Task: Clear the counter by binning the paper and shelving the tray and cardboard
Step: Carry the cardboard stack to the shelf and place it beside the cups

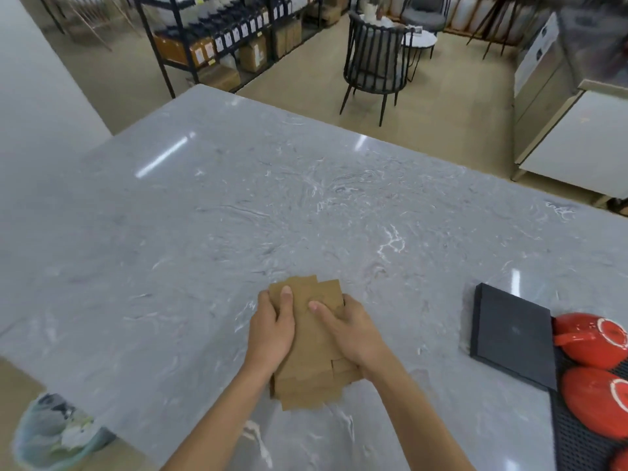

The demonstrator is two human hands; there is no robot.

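We clamped our left hand [272, 329] and right hand [350, 329] from either side on the stack of flat brown cardboard pieces [311, 348], thumbs pressed on top, likely squaring them for shelving. The stack lay on the grey marble counter [238, 205], well apart from the dark square tray [509, 331].

Counter [238, 205], grey marble with white veining; cardboard [314, 338], plain kraft brown; tray [513, 334], matt black; cups [593, 338], glossy red with white rings; mat [577, 447], black grid mesh; bin [51, 433], pale translucent blue-green.
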